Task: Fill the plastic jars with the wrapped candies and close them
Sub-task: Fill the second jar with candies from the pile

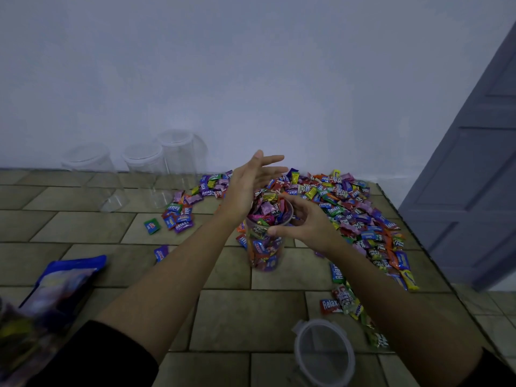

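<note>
A clear plastic jar (265, 247) stands upright on the tiled surface, heaped with wrapped candies above its rim. My right hand (304, 223) curls round the jar's right side near the rim, thumb across the front. Above the jar's left rim, my left hand (251, 180) is raised with fingers straight and holds nothing. A wide pile of wrapped candies (349, 208) lies behind and to the right of the jar. A clear round lid (324, 356) lies near the front, under my right forearm.
Three empty clear jars (156, 169) stand at the back left against the wall. A blue candy bag (64, 280) lies at the front left. Loose candies (178, 216) are scattered left of the jar. The surface's edge runs along the right, beside a grey door (474, 191).
</note>
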